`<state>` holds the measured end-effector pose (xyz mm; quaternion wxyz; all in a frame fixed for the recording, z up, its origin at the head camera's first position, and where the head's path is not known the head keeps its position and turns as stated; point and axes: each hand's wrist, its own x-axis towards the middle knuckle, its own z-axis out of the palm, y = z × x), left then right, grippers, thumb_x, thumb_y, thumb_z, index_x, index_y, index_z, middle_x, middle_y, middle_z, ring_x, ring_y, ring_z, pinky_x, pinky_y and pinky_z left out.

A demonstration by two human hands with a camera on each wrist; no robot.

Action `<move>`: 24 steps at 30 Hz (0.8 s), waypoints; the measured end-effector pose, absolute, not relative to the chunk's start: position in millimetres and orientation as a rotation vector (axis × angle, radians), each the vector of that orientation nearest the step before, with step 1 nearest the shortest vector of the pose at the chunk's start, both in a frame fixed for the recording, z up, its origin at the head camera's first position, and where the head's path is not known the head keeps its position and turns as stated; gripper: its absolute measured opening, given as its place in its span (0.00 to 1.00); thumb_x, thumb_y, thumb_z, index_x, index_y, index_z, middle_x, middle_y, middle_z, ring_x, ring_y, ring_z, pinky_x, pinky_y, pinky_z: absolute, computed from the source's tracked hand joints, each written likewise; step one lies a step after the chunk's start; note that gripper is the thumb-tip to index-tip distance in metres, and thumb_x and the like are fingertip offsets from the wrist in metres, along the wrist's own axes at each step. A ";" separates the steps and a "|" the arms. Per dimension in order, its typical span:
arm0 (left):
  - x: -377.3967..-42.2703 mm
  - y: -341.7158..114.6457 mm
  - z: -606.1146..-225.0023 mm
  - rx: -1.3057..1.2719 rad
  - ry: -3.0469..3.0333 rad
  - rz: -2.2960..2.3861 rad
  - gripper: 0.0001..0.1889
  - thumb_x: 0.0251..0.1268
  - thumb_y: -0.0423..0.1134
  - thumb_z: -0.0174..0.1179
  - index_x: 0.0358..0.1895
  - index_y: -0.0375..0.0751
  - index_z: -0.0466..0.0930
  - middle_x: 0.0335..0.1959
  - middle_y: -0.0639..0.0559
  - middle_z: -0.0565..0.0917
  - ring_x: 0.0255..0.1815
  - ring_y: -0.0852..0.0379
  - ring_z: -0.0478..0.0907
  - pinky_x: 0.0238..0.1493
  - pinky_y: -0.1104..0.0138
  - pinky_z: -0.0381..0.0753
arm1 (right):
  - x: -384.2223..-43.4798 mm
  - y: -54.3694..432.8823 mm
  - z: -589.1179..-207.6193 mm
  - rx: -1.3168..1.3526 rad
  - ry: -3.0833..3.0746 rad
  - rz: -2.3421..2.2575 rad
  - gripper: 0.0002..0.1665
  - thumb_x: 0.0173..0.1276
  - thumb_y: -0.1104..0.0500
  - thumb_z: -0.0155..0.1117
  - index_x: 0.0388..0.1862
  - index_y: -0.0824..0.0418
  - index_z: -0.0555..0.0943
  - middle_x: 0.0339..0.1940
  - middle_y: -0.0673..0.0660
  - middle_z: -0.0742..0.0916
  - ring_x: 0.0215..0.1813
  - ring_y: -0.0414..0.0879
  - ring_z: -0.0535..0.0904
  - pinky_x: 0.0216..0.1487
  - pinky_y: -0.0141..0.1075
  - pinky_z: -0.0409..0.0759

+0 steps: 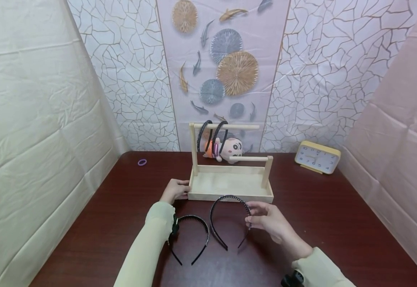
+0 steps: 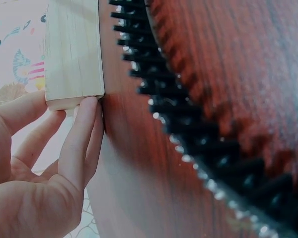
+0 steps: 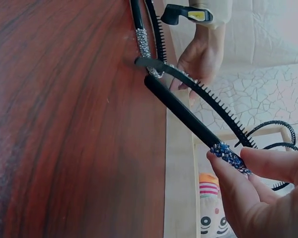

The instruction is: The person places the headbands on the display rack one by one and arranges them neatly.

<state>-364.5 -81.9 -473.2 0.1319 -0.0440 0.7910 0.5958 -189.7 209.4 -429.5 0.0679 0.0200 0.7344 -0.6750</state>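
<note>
My right hand (image 1: 271,223) pinches one arm of a black toothed headband (image 1: 212,219) between thumb and fingers. Blue glitter (image 3: 228,157) covers the pinched part, and the band's two ends point down toward the tabletop. At the left end of a pale wooden rack (image 1: 230,198), the extended fingers of my left hand (image 1: 175,190) touch the base near its front corner. Below my left wrist is a second black headband (image 1: 207,235) with silvery sparkles, partly hidden by the sleeve. Two dark headbands (image 1: 213,137) hang on the rack's tall upper bar (image 1: 242,127).
The rack's lower bar (image 1: 249,158) is on its right side. Behind the rack lies a soft doll (image 1: 232,148). A yellow-framed clock (image 1: 317,157) stands at the back right, and a purple ring (image 1: 142,162) lies back left on the dark red table (image 1: 104,223).
</note>
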 end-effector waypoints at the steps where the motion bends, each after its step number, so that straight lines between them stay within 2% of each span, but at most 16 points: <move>1: -364.4 -81.9 -473.4 -0.126 2.296 1.729 0.21 0.64 0.29 0.61 0.62 0.33 0.78 0.56 0.30 0.80 0.33 0.56 0.83 0.38 0.63 0.89 | -190.4 208.8 -429.0 0.071 2.216 -2.047 0.30 0.61 0.76 0.64 0.64 0.77 0.70 0.35 0.57 0.80 0.35 0.46 0.85 0.41 0.38 0.88; 7: -364.3 -82.4 -474.1 -0.136 2.313 1.711 0.21 0.65 0.30 0.61 0.62 0.33 0.78 0.55 0.31 0.81 0.36 0.54 0.85 0.38 0.62 0.89 | -195.8 205.9 -426.0 0.114 2.232 -2.135 0.30 0.62 0.76 0.63 0.64 0.76 0.71 0.38 0.59 0.80 0.35 0.48 0.86 0.43 0.40 0.88; 14: -364.3 -81.6 -473.9 -0.140 2.313 1.708 0.21 0.65 0.29 0.61 0.62 0.34 0.78 0.56 0.31 0.80 0.35 0.54 0.84 0.39 0.62 0.89 | -201.3 199.0 -423.6 0.159 2.216 -2.247 0.32 0.61 0.77 0.63 0.65 0.74 0.71 0.40 0.59 0.79 0.36 0.42 0.86 0.47 0.40 0.87; 24: -363.6 -79.8 -473.9 -0.144 2.310 1.725 0.21 0.64 0.29 0.61 0.61 0.34 0.78 0.55 0.30 0.81 0.34 0.55 0.84 0.38 0.62 0.89 | -210.2 194.1 -422.0 0.178 2.183 -2.409 0.32 0.60 0.79 0.62 0.65 0.74 0.71 0.39 0.57 0.78 0.35 0.41 0.86 0.45 0.36 0.87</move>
